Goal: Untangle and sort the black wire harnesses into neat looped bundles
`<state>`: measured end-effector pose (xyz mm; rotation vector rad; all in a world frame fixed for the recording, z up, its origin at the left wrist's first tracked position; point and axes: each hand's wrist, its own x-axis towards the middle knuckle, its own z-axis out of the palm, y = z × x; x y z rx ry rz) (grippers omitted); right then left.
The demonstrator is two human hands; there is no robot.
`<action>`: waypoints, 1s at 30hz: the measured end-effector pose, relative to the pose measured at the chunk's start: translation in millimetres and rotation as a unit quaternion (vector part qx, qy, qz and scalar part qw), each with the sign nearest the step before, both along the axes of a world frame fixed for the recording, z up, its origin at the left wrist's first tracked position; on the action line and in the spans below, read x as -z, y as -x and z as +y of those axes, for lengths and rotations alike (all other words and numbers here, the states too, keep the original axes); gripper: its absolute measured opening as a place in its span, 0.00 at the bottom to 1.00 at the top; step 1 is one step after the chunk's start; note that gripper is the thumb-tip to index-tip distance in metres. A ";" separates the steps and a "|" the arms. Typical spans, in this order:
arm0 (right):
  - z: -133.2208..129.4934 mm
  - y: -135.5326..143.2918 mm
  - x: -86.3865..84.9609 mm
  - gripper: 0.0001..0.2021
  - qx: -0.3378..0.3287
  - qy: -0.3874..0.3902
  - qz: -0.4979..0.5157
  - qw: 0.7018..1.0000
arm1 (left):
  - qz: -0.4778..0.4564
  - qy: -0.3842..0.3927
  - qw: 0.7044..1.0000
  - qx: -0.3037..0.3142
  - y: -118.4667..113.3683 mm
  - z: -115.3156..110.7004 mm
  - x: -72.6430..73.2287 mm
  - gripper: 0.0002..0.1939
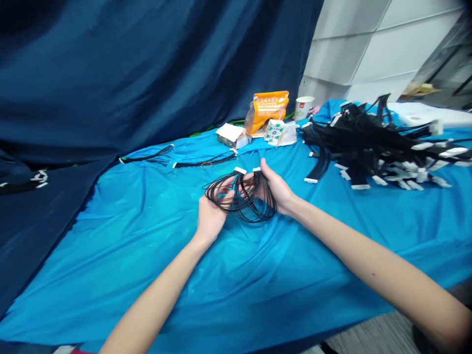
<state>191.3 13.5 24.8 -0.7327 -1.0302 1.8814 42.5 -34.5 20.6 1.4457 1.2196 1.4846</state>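
Between my two hands hangs a looped bundle of thin black wires, a wire harness (249, 215) with white connectors at its ends. My left hand (216, 209) grips its left side, with wires passing over the fingers. My right hand (275, 189) holds the right side near a white connector, thumb pointing up; its other fingers are partly hidden behind the wires. Both connectors sit close together at the top, and the loops sag downward. The harness is held above the blue cloth (155, 250).
A large pile of black wire harnesses (368, 140) with white connectors lies at the right. Two harnesses (206, 161) lie flat behind my hands, one near a rubber band. Farther back stand an orange bag (269, 109), a small box (233, 135), a white packet (280, 132) and a paper cup (304, 108).
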 end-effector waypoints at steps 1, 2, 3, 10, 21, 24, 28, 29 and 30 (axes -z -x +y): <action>-0.3 0.1 -0.3 0.29 0.000 0.001 -0.002 1.000 | 0.004 -0.006 1.000 -0.006 0.3 -0.1 0.0 0.16; -0.7 0.3 -0.7 0.29 0.000 0.002 -0.005 1.000 | 0.007 -0.009 1.000 -0.012 0.6 -0.4 -0.1 0.16; -1.2 0.5 -1.2 0.29 0.001 0.003 -0.007 1.000 | 0.011 -0.010 1.000 -0.016 0.8 -0.6 -0.2 0.15; -2.7 1.1 -3.9 0.29 0.002 0.011 -0.007 1.000 | 0.024 -0.018 0.999 -0.020 1.1 -2.5 -1.5 0.16; -2.7 1.5 -5.5 0.30 -0.001 0.022 -0.004 1.000 | 0.119 -0.064 0.990 -0.033 2.7 -4.5 -0.1 0.20; -2.4 1.3 -5.3 0.31 -0.004 0.019 -0.011 1.000 | 0.107 -0.047 0.993 -0.035 1.9 -5.7 -1.8 0.20; -1.6 0.7 -3.4 0.31 -0.005 0.007 -0.010 1.000 | 0.084 -0.028 0.995 -0.041 0.8 -6.1 -4.0 0.21; -1.5 0.6 -2.9 0.30 -0.004 0.004 -0.011 1.000 | 0.086 -0.028 0.995 -0.041 0.7 -5.9 -4.3 0.21; -1.5 0.6 -2.5 0.30 -0.004 0.002 -0.012 1.000 | 0.089 -0.030 0.995 -0.041 0.7 -5.6 -4.5 0.20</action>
